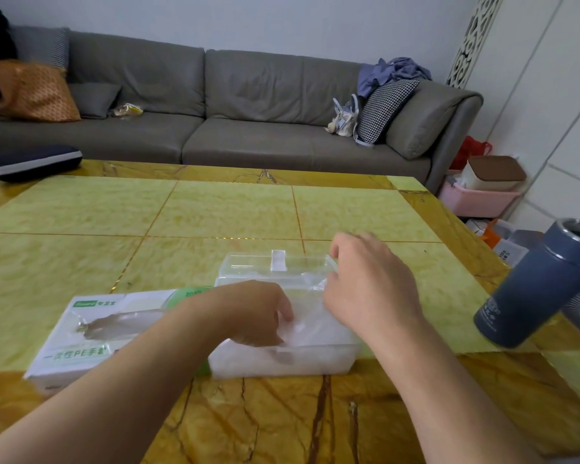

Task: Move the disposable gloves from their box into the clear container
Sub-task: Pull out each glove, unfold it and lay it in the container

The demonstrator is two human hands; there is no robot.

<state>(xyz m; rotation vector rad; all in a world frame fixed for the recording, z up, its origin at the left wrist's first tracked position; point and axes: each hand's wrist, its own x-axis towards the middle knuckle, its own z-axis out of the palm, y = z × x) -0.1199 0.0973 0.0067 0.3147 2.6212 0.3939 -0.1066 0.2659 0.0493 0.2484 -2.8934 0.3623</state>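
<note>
- Most of the job looks done already: the container [283, 358] is packed with a whitish, crinkly stack of gloves [315, 329] that reaches about to its rim.
- The box [81, 333] lies flat just left of the container, ends touching or near enough. Its top slot is torn open and something clear shows through it, so there might be a few gloves left inside, but honestly it's too hard to tell how many.
- The left hand [258, 313] is down in the container, fingers curled into the plastic stack. Looks like it's pinching or tucking the film, though the fingertips are buried so the exact hold isn't clear.
- The right hand [365, 283] is over the far right corner of the container, fingers bent, apparently pinching a loose bit of film near the rim. It's a little motion-blurred.
- The lid [277, 262] is flipped up at the back, not closed yet.
- Best guess at what's left: flatten the stack so nothing pokes over the edge, check the box for stragglers, then maybe shut the lid.
- Everything sits near the front edge of the table [215, 209], with a blue tumbler [536, 289] well off to the right.
</note>
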